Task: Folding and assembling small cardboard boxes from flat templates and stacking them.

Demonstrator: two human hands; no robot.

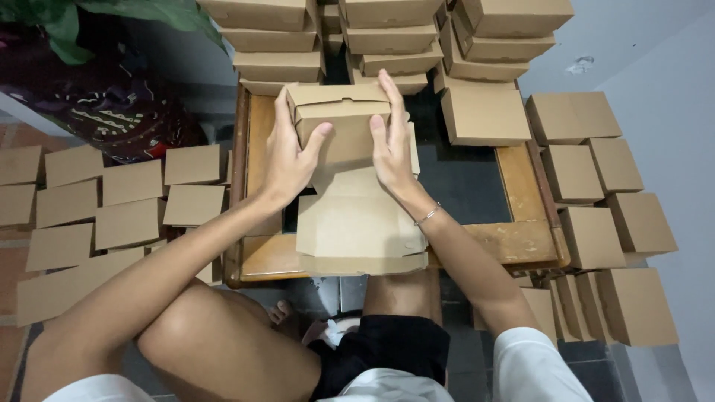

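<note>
Brown cardboard is seen all around a small wooden table (257,257) with a dark middle. A folded cardboard box (339,112) is held over the far part of the table, between both hands. The left hand (287,152) is pressed flat on the box's left side, with the thumb on its front. The right hand (389,141) is pressed flat on the right side, fingers straight and pointing away. Neither hand is closed into a fist. The box looks light and thin, easy to dent, so it is best held gently by its two sides. Under it a flat unfolded box sheet (361,231) is laid on the table; the two may be joined, but this is hard to tell. Finished boxes are stacked behind (395,37) and on the right (596,179). Flat cardboard pieces (97,201) are spread on the floor at the left.
</note>
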